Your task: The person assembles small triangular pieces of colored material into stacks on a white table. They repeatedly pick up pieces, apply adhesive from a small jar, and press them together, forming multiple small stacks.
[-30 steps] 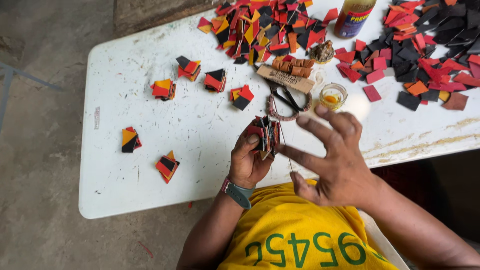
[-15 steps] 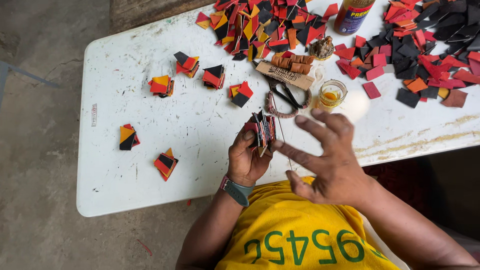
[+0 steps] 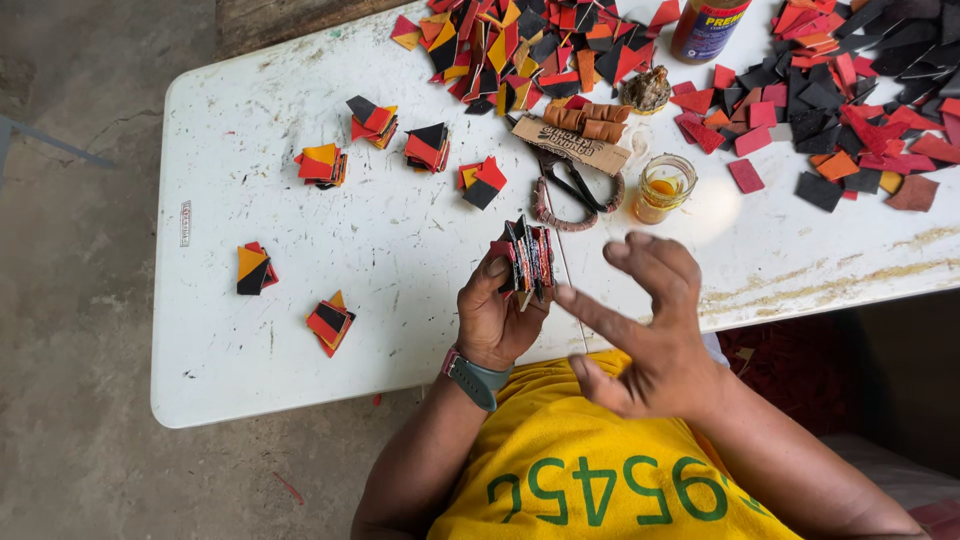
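My left hand, with a grey watch on the wrist, is shut on a small stack of red, black and orange leather pieces and holds it upright over the white table. My right hand hovers just right of the stack. Its fingers are spread and it grips nothing I can see. A thin thread seems to run from the stack toward it.
Several small stacks lie on the table's left half, among them one at the left and one near the front edge. Scissors, a glass jar of orange liquid, a bottle and big loose-piece piles fill the far side.
My right hand has drifted slightly left toward the stack, fingers still spread. My left hand keeps holding the stack in about the same place.
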